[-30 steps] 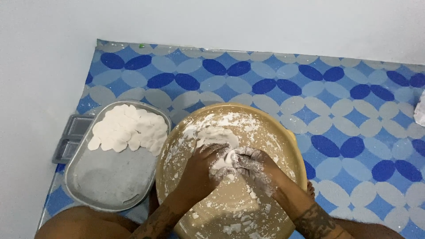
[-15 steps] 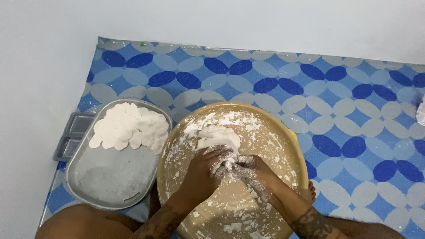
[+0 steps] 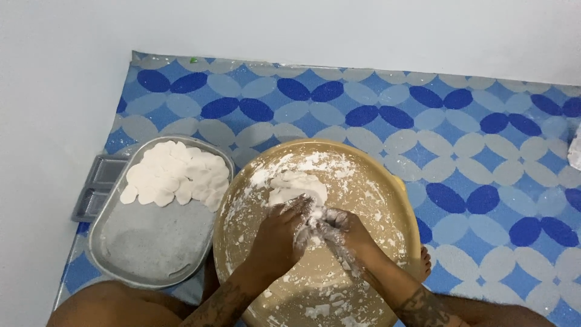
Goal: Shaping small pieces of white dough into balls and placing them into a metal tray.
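While pressed together inside tan basin (image 3: 387, 188): left hand (image 3: 279, 233) and right hand (image 3: 342, 229), fingers curled shut on white dough (image 3: 298, 189); pressed discs heaped on metal tray (image 3: 139, 248) alongside.

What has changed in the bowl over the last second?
Both hands, left hand and right hand, have stayed pressed together on a bit of dough, shifting slightly. The dough lump above them looks rounder and more gathered. The tan bowl, the metal tray and its white discs have not moved.
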